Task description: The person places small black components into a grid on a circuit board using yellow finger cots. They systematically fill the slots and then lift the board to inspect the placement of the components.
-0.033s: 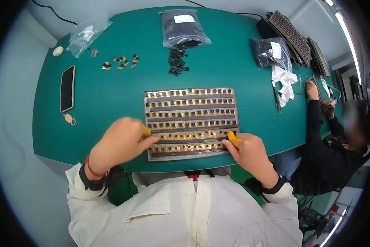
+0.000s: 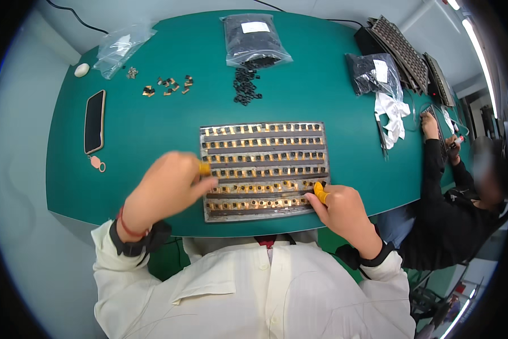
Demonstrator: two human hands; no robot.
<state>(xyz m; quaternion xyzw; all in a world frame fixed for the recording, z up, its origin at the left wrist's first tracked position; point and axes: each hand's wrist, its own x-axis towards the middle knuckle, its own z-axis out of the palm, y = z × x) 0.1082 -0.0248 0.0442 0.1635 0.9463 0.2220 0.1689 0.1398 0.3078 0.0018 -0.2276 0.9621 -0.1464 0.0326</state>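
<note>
At my twelve o'clock, far out, a clear bag [image 2: 245, 46] holds small black parts, with a heap of loose parts [image 2: 245, 87] at its mouth; at one o'clock a second bag [image 2: 363, 76] holds dark pieces. Nearer, at twelve, the grey tray [image 2: 259, 217] carries six rows of gold-and-black pieces [image 2: 265, 158]. My left hand [image 2: 172, 176], fingertips blurred, hides its nine o'clock edge; my right hand [image 2: 345, 206] curls at four. Whether either grips anything, I can't tell.
</note>
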